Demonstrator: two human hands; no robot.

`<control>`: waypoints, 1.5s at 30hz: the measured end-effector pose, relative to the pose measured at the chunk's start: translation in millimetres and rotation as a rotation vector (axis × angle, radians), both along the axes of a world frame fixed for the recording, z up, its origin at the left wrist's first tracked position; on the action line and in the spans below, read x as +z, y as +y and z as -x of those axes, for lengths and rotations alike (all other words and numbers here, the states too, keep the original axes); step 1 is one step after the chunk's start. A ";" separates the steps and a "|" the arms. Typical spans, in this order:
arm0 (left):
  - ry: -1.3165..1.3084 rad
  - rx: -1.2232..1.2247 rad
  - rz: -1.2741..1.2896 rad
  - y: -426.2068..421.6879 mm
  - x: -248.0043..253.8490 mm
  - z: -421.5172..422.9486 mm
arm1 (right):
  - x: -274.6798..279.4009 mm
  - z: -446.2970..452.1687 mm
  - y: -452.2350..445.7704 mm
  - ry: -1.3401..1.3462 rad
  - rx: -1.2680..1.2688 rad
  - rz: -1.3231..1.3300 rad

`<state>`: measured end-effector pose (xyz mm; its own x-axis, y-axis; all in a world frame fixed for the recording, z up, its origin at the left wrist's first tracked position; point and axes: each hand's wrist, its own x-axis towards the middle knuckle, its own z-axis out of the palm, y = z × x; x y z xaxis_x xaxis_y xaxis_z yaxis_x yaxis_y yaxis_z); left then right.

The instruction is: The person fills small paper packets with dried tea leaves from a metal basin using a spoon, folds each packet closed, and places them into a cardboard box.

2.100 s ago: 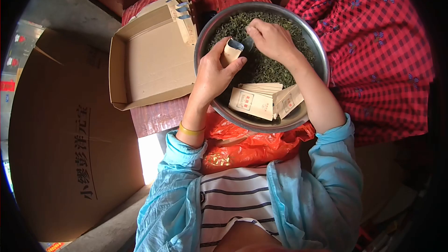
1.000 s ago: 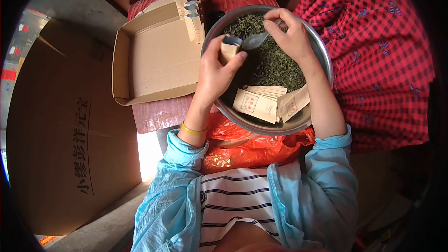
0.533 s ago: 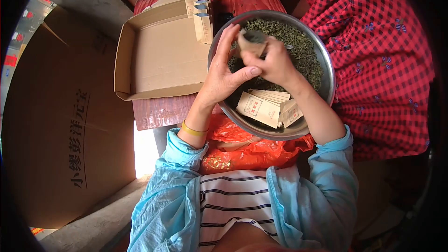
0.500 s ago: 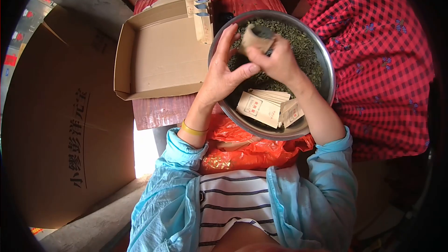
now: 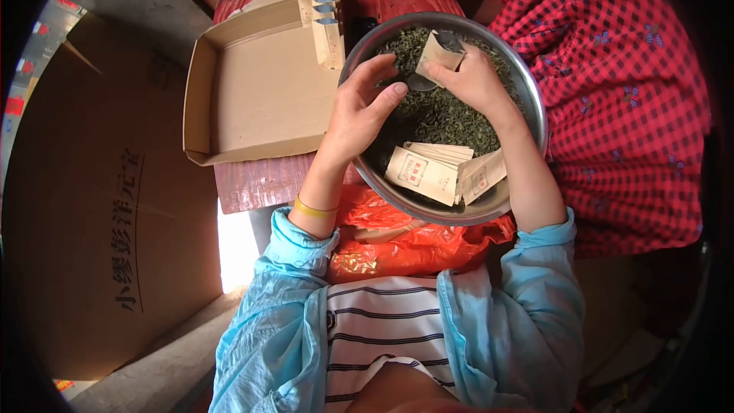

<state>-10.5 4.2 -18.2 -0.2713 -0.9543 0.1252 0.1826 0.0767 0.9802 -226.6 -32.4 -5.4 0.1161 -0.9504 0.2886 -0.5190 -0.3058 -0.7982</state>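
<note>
My right hand (image 5: 475,80) grips an open-topped paper packet (image 5: 440,58) above a metal bowl (image 5: 540,118) of dark green dried leaves (image 5: 459,118). A spoon (image 5: 419,82) lies on the leaves just below that packet. My left hand (image 5: 359,111) is empty at the bowl's left side, its fingers curved and apart from the thumb. Flat printed packets (image 5: 420,174) are stacked in the front of the bowl, and another (image 5: 482,176) leans at their right.
A shallow cardboard tray (image 5: 264,95) stands left of the bowl, with several upright packets (image 5: 329,42) at its right side. Red plastic bags (image 5: 413,245) lie in front. Checked red cloth (image 5: 619,107) hangs at the right; a large carton (image 5: 115,199) stands left.
The packet has passed from my left hand to my right, and then moved right and up. My left hand has let go. The spoon has left my right hand.
</note>
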 end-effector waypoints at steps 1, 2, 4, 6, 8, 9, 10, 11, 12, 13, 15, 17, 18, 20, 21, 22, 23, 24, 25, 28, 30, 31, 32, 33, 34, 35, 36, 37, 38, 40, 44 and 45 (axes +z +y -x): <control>0.015 -0.008 0.007 -0.6 -1.5 0.3 | 0.3 1.8 0.2 0.105 -0.022 -0.026; 0.035 -0.005 0.013 -1.6 -3.2 1.1 | 0.6 0.8 -1.6 -0.112 -0.010 -0.032; 0.001 -0.003 -0.011 -1.7 -0.7 0.4 | 1.6 3.3 -5.4 -0.034 0.014 -0.137; -0.055 -0.025 -0.035 0.3 0.5 -1.8 | -1.3 1.9 -2.3 0.022 0.017 -0.241; -0.049 -0.022 0.010 -1.2 -1.7 1.1 | 3.7 -2.2 1.1 0.132 0.059 -0.175; -0.042 -0.018 0.013 -1.8 -3.2 3.1 | 8.4 -2.8 4.7 0.157 0.077 -0.175; -0.009 -0.012 0.090 -1.1 -2.1 4.1 | 13.3 -9.3 10.1 0.208 0.083 -0.040; 0.019 -0.005 0.166 0.0 -1.8 2.9 | 14.9 -15.5 15.6 0.252 0.092 0.095; 0.016 0.006 0.166 -0.5 -2.4 0.3 | 13.3 -19.3 19.7 0.311 0.133 0.175; -0.036 0.016 0.262 -2.4 -3.4 -2.1 | 12.4 -21.4 19.7 0.343 0.190 0.148; -0.091 0.020 0.358 -3.4 -4.9 -4.8 | 6.8 -20.7 20.7 0.371 0.272 0.190; 0.119 0.019 0.176 -1.6 -6.9 -5.0 | 12.7 -20.8 22.0 0.356 0.275 0.120; 0.120 0.019 0.174 -1.4 -8.1 -4.4 | 17.9 -21.1 22.4 0.341 0.278 0.052; 0.135 0.069 0.185 -2.2 -9.0 -3.9 | 31.8 -21.5 25.3 0.227 0.286 0.068; 0.138 0.073 0.188 -2.2 -9.1 -3.8 | 37.7 -21.9 27.1 0.113 0.294 0.085; 0.120 0.110 0.175 -1.3 -9.0 -3.6 | 41.2 -22.8 29.8 0.052 0.265 0.214; 0.103 0.149 0.162 -0.8 -9.1 -3.5 | 44.7 -23.8 31.9 -0.009 0.238 0.341; 0.110 0.162 0.163 -1.3 -10.1 -3.3 | 49.3 -21.6 31.6 0.089 0.214 0.514; 0.122 0.154 0.159 -2.0 -10.9 -3.0 | 55.0 -22.7 34.7 0.093 0.227 0.515; 0.107 0.133 0.162 -1.5 -10.8 -2.6 | 63.0 -28.7 42.3 0.438 0.161 0.569; 0.082 0.117 0.168 -1.1 -11.5 -2.4 | 58.1 -28.4 42.2 0.517 0.172 0.542; 0.008 0.079 0.203 -1.4 -11.0 -2.6 | 55.6 -28.1 42.0 0.592 0.179 0.514; -0.068 0.044 0.238 -1.6 -9.9 -3.2 | 53.8 -28.5 43.6 0.566 0.209 0.432; -0.139 0.046 0.272 0.5 -8.5 -3.5 | 51.8 -29.1 45.4 0.578 0.231 0.409; -0.139 0.056 0.276 1.3 -7.8 -2.6 | 49.6 -29.9 46.6 0.589 0.252 0.387; -0.145 0.061 0.258 1.4 -7.2 -1.3 | 46.6 -29.6 46.5 0.588 0.259 0.360; -0.152 0.068 0.244 1.4 -6.4 -0.8 | 47.1 -28.8 46.3 0.588 0.268 0.371; -0.192 0.055 0.249 1.4 -5.4 -1.5 | 49.1 -28.0 45.2 0.578 0.265 0.367; -0.189 0.074 0.259 0.4 -6.4 -1.3 | 51.2 -27.3 43.9 0.569 0.266 0.364; -0.152 0.095 0.258 -1.0 -7.4 0.2 | 56.5 -26.3 42.6 0.531 0.242 0.384; -0.132 0.175 0.394 -3.4 -5.4 0.3 | 64.7 -27.9 44.2 0.497 0.219 0.472; -0.096 0.186 0.341 -4.4 -5.5 0.3 | 65.6 -28.4 45.1 0.463 0.197 0.487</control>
